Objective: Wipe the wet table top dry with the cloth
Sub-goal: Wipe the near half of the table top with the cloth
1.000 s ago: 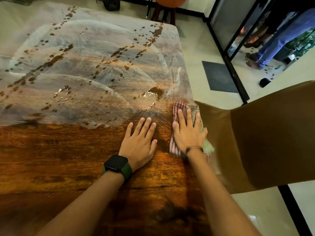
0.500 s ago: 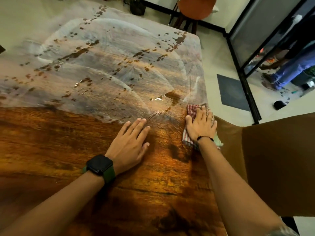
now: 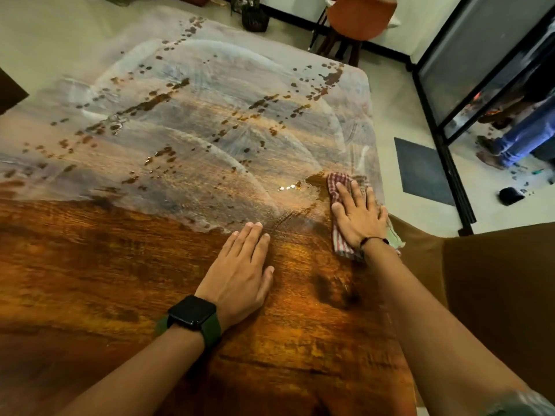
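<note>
Right hand [image 3: 359, 217] flat, fingers spread, pressing cloth [image 3: 341, 187] onto counter [image 3: 120, 265] near its right edge, 2 o'clock of left hand [image 3: 240, 271], which lies flat, holding nothing. Near half looks dry; far half filmed, puddle [image 3: 288, 187] at cloth's 9 o'clock. Roughly half left.

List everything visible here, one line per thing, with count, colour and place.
Wooden table top: one, glossy brown; near part clear, far part filmy with droplets.
Puddle: one, glinting, left of the cloth.
Red-and-white checked cloth: one, near the table's right edge, under the right hand.
Brown chair: one, at the table's right side.
Orange chair: one, beyond the far end.
Grey floor mat: one, right of the table.
Black smartwatch on green strap: one, left wrist.
Left hand: flat on the wood.
Right hand: pressed flat on the cloth.
</note>
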Action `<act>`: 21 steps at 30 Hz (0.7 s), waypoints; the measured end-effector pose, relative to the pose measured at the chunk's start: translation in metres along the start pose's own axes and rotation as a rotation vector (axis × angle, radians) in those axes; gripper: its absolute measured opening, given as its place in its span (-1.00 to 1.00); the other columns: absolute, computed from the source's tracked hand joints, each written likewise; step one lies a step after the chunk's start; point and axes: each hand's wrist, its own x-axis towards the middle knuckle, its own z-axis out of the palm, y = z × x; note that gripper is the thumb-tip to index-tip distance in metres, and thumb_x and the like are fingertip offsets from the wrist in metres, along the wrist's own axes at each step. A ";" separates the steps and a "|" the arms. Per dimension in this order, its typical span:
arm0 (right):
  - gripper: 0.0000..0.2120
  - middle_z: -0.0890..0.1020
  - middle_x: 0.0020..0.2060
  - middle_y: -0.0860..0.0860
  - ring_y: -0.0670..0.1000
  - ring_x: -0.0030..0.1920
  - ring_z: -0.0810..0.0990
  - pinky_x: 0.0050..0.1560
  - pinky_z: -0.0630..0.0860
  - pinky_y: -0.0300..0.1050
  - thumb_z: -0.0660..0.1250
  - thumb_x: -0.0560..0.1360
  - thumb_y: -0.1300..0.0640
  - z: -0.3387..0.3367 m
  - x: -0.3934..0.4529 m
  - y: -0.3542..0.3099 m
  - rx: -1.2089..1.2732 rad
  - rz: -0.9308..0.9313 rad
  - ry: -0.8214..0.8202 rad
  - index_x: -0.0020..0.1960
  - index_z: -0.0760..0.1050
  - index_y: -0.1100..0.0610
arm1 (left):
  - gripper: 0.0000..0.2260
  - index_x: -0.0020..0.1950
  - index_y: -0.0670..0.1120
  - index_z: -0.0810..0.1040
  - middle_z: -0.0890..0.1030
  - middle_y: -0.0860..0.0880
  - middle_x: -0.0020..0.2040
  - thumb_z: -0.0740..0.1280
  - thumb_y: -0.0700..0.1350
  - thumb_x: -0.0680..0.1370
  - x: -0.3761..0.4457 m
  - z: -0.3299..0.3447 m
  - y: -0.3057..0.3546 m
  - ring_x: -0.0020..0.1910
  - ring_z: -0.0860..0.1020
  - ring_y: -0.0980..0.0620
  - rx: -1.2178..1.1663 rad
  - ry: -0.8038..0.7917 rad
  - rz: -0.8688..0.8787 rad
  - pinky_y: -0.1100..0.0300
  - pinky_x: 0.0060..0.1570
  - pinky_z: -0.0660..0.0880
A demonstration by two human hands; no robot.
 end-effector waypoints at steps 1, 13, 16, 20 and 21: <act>-0.52 -0.18 0.53 -0.08 0.05 0.52 -0.22 0.46 -0.23 0.22 -0.16 0.61 -0.18 0.002 -0.003 -0.008 0.003 -0.003 -0.010 0.51 -0.15 -0.21 | -0.51 0.29 -0.25 0.44 0.47 -0.24 0.30 0.04 0.04 0.52 0.001 0.000 0.000 0.31 0.42 -0.17 0.001 0.003 -0.015 -0.08 0.25 0.29; -0.46 -0.20 0.51 -0.12 0.01 0.51 -0.27 0.46 -0.26 0.18 -0.26 0.53 -0.22 0.022 -0.064 -0.072 -0.030 -0.208 0.048 0.50 -0.17 -0.22 | -0.45 0.32 -0.32 0.36 0.42 -0.29 0.32 -0.01 -0.01 0.47 -0.002 -0.004 -0.002 0.33 0.39 -0.19 -0.045 -0.067 -0.102 -0.10 0.30 0.23; -0.50 -0.16 0.53 -0.06 0.07 0.52 -0.21 0.46 -0.23 0.22 -0.13 0.61 -0.15 0.011 0.002 -0.075 0.023 -0.009 0.018 0.52 -0.14 -0.18 | -0.34 0.46 -0.25 -0.10 -0.05 -0.20 0.51 -0.31 0.05 0.43 -0.004 -0.007 -0.001 0.50 -0.08 -0.12 -0.092 -0.089 -0.099 0.04 0.44 -0.19; -0.50 -0.27 0.50 -0.05 0.09 0.51 -0.28 0.45 -0.27 0.23 -0.21 0.61 -0.14 0.014 -0.018 -0.101 -0.011 -0.086 -0.019 0.51 -0.23 -0.15 | -0.29 0.49 -0.19 -0.14 -0.09 -0.14 0.53 -0.35 0.11 0.40 -0.001 -0.010 -0.002 0.50 -0.16 0.00 -0.255 -0.029 -0.152 0.17 0.39 -0.32; -0.49 -0.33 0.47 -0.06 0.09 0.49 -0.32 0.45 -0.30 0.22 -0.28 0.58 -0.15 0.020 -0.044 -0.109 -0.043 -0.196 -0.029 0.50 -0.28 -0.15 | -0.28 0.50 -0.18 -0.13 -0.09 -0.13 0.53 -0.34 0.13 0.40 -0.001 -0.012 -0.003 0.49 -0.18 0.03 -0.306 -0.020 -0.166 0.20 0.38 -0.33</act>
